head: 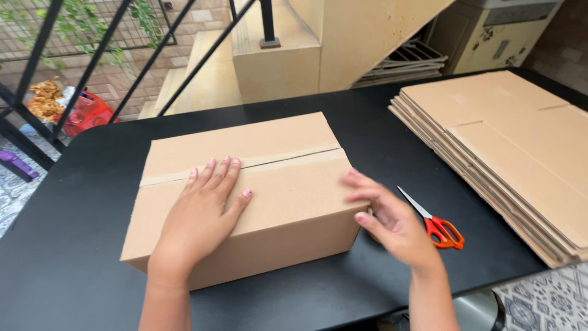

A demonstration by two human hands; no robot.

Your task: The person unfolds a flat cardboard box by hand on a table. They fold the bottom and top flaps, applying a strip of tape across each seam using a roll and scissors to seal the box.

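Hands: left hand [205, 205] flat atop cardboard box [257, 184], right hand [392, 220] beside it.

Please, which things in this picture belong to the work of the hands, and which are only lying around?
In use:
- cardboard box, closed, taped along the seam
- left hand, flat on the box top
- right hand, blurred, at the box's right end

Lying about:
- orange-handled scissors on the black table
- stack of flattened cartons
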